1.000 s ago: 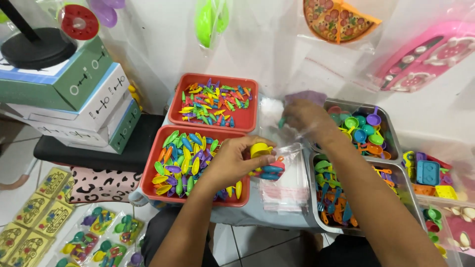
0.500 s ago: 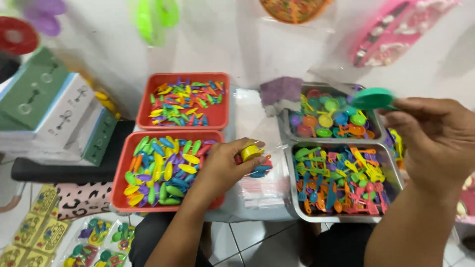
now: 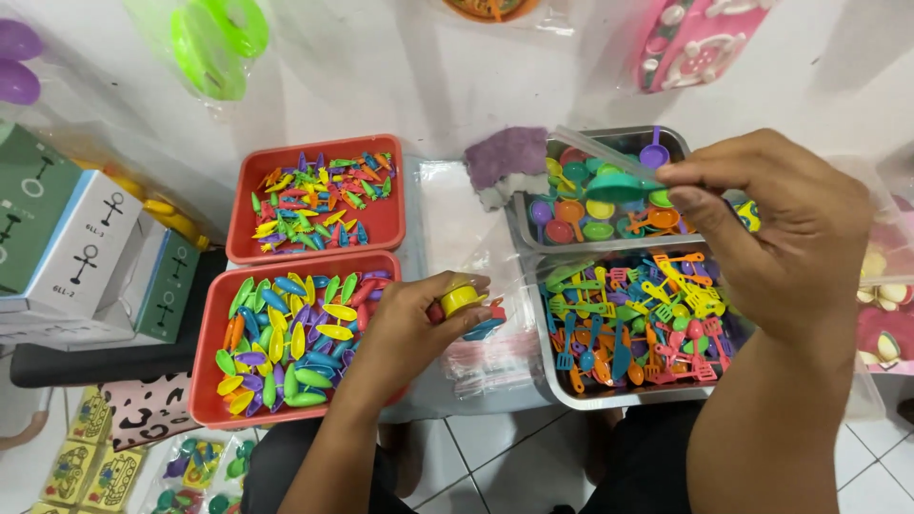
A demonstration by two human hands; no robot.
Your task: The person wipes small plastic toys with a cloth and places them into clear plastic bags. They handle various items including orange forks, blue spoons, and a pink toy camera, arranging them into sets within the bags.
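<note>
The left hand [image 3: 409,319] sits near the front edge of the surface [image 3: 443,205], its fingers closed around a small yellow toy piece [image 3: 463,297] and a few other small pieces, red and blue, just past the near red tray [image 3: 211,366] of leaf-shaped plastic bits. A stack of clear bags [image 3: 490,357] lies right beside that hand. The right hand [image 3: 776,238] is raised over the two metal trays at the right side, its fingers pinched on a teal toy lid [image 3: 614,186] together with the edge of a clear plastic bag [image 3: 595,152]. Below it, the near metal tray [image 3: 562,385] holds mixed toy utensils; the far metal tray [image 3: 619,138] holds small cups and spoons. A second red tray [image 3: 381,224] lies toward the back edge.
</note>
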